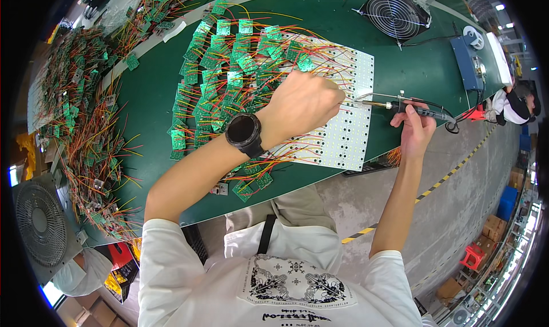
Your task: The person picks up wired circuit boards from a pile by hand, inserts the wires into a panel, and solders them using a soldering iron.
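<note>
My right hand [416, 131] is closed round the black handle of a soldering iron [394, 106], whose metal tip points left over the white LED board [346, 138]. A thin bent metal tube runs along the iron, above its tip. Over the same board, my left hand [306, 101] is closed with its fingers curled down close to the iron's tip; whatever they pinch is hidden. Green circuit boards [234, 78] with red and yellow wires lie in rows left of and partly over the LED board. Many of their wires reach across it. A black watch sits on my left wrist.
A tangled heap of wired circuit boards [86, 121] covers the table's left end. At the back stands a black fan [394, 15] with a wire guard. A blue box [466, 64] with a cable and a solder spool [473, 37] are at the right. Another person [514, 105] is beyond.
</note>
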The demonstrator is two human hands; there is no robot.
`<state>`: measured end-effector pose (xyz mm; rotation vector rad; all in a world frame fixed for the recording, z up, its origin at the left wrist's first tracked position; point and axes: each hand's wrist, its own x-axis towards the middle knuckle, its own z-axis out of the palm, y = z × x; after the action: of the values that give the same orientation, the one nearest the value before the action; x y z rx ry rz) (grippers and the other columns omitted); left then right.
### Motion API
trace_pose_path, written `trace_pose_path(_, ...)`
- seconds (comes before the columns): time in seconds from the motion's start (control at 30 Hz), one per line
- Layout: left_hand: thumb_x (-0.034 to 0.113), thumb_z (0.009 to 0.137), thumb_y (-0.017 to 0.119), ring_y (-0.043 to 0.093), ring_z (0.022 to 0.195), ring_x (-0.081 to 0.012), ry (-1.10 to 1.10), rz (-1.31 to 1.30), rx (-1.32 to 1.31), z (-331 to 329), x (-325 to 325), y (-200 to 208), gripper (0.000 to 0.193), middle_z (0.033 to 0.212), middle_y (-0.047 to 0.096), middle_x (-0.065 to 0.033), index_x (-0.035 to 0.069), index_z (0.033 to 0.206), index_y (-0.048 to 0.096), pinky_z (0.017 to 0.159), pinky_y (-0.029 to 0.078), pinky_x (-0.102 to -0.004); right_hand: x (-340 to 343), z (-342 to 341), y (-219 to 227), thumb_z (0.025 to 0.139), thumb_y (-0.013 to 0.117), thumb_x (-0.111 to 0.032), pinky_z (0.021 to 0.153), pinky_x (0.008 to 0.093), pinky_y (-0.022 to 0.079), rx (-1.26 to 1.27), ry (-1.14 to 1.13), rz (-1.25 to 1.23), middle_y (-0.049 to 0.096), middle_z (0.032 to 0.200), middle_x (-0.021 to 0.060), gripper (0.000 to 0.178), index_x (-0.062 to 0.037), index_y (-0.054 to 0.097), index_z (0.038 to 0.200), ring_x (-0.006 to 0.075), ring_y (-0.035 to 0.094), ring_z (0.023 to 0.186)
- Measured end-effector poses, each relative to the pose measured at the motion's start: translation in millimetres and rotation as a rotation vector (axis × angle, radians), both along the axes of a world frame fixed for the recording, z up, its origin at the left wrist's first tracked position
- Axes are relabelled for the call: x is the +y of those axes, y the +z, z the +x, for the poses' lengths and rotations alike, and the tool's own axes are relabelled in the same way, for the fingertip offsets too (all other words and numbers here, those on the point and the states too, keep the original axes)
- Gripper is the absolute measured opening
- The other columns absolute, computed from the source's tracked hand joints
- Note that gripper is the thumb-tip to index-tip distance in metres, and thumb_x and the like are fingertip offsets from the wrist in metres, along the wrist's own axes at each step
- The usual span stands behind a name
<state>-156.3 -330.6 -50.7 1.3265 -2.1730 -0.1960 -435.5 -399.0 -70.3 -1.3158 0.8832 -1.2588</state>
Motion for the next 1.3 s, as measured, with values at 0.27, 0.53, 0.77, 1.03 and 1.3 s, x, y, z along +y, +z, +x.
trace_pose_path(0.27,0.025,0.088,0.064,0.064,0.064,-0.0262,-0.009,-0.017,0.043,-0.2,1.9,6.6,0.017,0.074,0.066,-0.0049,0.009,0.08,0.066,0.053,0.048,-0.0391,1.7,3.2,3.5,0.089,0.063,-0.006,0.05,0.0294,0.048,-0.006,-0.036,-0.01,0.065,0.092,0.0161,0.023,0.0102,0.06,0.104,0.0211,0.061,0.054)
trace_pose_path(0.53,0.027,0.088,0.065,0.061,0.064,-0.0267,-0.129,-0.062,0.042,4.0,3.3,7.0,0.02,0.078,0.061,-0.0054,0.008,0.081,0.064,0.053,0.048,-0.0393,1.8,2.3,0.9,0.089,0.063,-0.006,0.049,0.0293,0.048,-0.027,-0.032,-0.026,0.065,0.095,0.0158,0.023,0.0106,0.06,0.105,0.0209,0.06,0.054)
trace_pose_path(0.77,0.023,0.087,0.066,0.061,0.06,-0.0259,-0.029,-0.056,-0.026,1.6,4.3,6.5,0.017,0.082,0.06,-0.0045,0.008,0.08,0.064,0.051,0.047,-0.0396,1.5,0.2,0.9,0.088,0.063,-0.005,0.049,0.0297,0.049,-0.04,0.012,-0.026,0.066,0.096,0.0158,0.023,0.0106,0.06,0.105,0.0208,0.061,0.053)
trace_pose_path(1.03,0.022,0.086,0.066,0.06,0.058,-0.0255,-0.009,-0.063,-0.062,0.2,4.2,5.0,0.016,0.082,0.059,-0.0034,0.008,0.079,0.064,0.05,0.046,-0.0393,2.4,-0.9,1.4,0.087,0.063,-0.003,0.05,0.03,0.049,-0.015,0.041,-0.012,0.067,0.091,0.0146,0.021,0.0092,0.061,0.104,0.0205,0.062,0.054)
trace_pose_path(1.3,0.021,0.085,0.066,0.06,0.058,-0.0256,-0.016,-0.069,-0.04,1.4,3.4,2.2,0.015,0.082,0.059,-0.0036,0.008,0.079,0.064,0.05,0.046,-0.0396,1.8,0.5,1.5,0.087,0.063,-0.004,0.05,0.0295,0.049,0.008,0.051,-0.02,0.067,0.091,0.0141,0.021,0.0089,0.061,0.104,0.0202,0.062,0.054)
